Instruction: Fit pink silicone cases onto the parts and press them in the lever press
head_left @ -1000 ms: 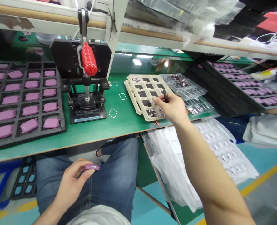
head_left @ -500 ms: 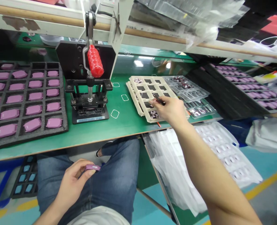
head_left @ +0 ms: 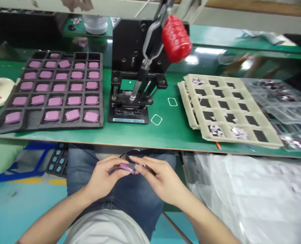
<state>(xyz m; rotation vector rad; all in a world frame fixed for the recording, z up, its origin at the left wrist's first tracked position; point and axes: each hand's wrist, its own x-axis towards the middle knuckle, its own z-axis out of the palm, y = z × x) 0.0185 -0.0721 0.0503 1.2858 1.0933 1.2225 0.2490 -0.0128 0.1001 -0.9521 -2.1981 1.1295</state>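
Above my lap, my left hand [head_left: 100, 178] pinches a small purple case [head_left: 127, 168] between thumb and fingers. The case is rounded at the edges and lies tilted slightly down to the right. At its right end, the fingertips of my right hand [head_left: 163, 181] meet it, apparently with a tiny pale piece [head_left: 137, 167] too small to make out. A slim dark tool [head_left: 150, 169] lies within the right hand, mostly hidden by the fingers; its kind does not show clearly.
On the green bench [head_left: 165, 135] stand a hand press [head_left: 122, 44] with a red handle [head_left: 177, 39], a black foam tray [head_left: 101, 112] of purple cases at left, and a cream compartment tray [head_left: 244, 142] with small pieces at right. White plastic sheeting [head_left: 224, 189] lies lower right.
My right hand has come from the cream tray back to the purple case above my lap. My left hand still holds the case. The view has turned left.
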